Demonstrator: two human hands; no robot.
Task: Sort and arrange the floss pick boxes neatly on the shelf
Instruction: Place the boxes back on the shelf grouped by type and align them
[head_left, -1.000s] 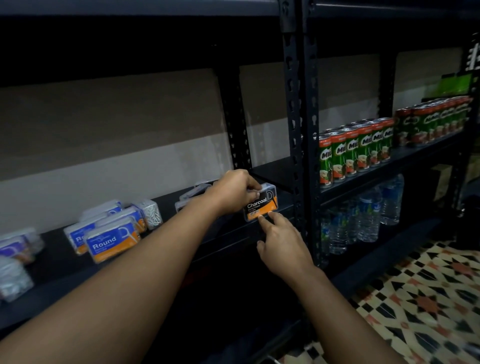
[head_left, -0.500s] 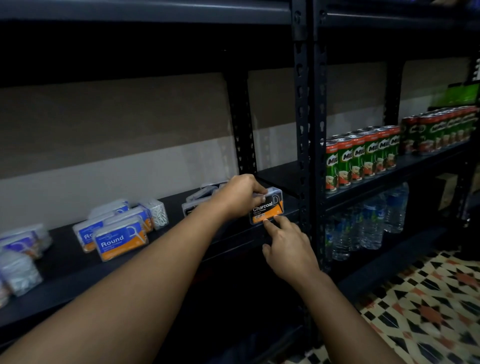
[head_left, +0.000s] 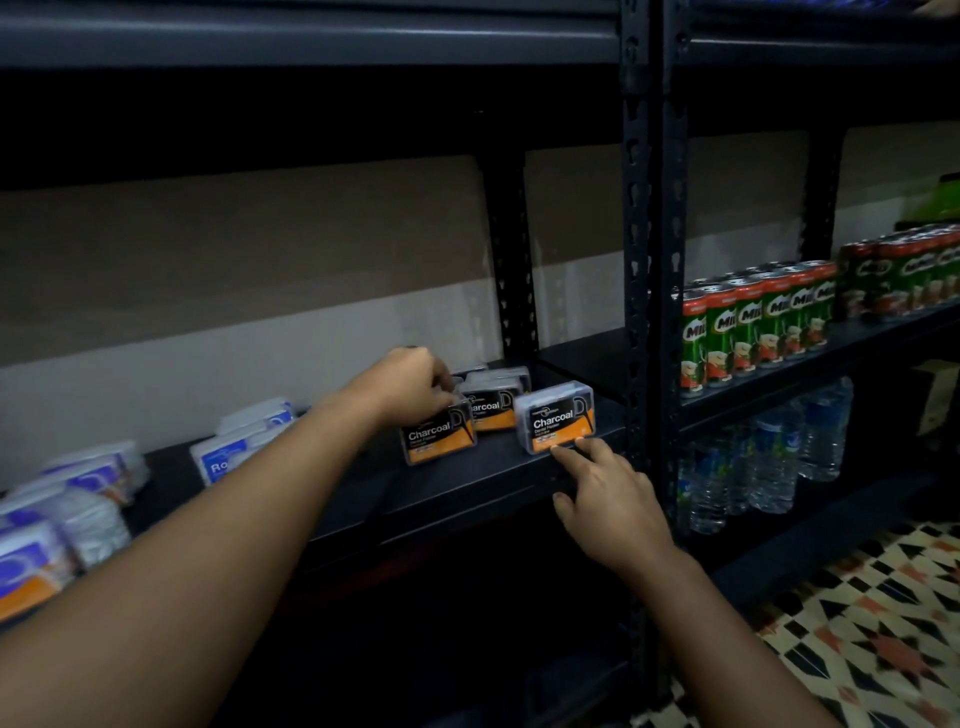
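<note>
The right hand (head_left: 613, 499) reaches up to the front lip of the shelf (head_left: 467, 486), its forefinger stretched out and its tip touching the lower front edge of a Charcoal box (head_left: 555, 417) — the other fingers loosely bent, holding nothing. That box stands upright at the shelf's front edge, label facing out, just above the fingertip. To the left of it, the left hand (head_left: 410, 387) comes over the top of a second Charcoal box (head_left: 439, 435), fingers curled down round its upper edge in a grip; this box is tilted, its orange lower part showing below the knuckles. Just behind and between the two boxes stands a third box (head_left: 492, 405), partly hidden by the left hand, with more clear lids behind it that are too dim to count. Left of the left forearm lie blue boxes (head_left: 228, 457) — one reads "Ro" — and further left still a blurred heap of blue and orange packs (head_left: 62, 525). Right of the right hand, past the upright post (head_left: 636, 260), green cans (head_left: 753, 327) stand in rows, with water bottles (head_left: 769, 462) on the level below. A patterned floor (head_left: 883, 623) lies beneath.
</note>
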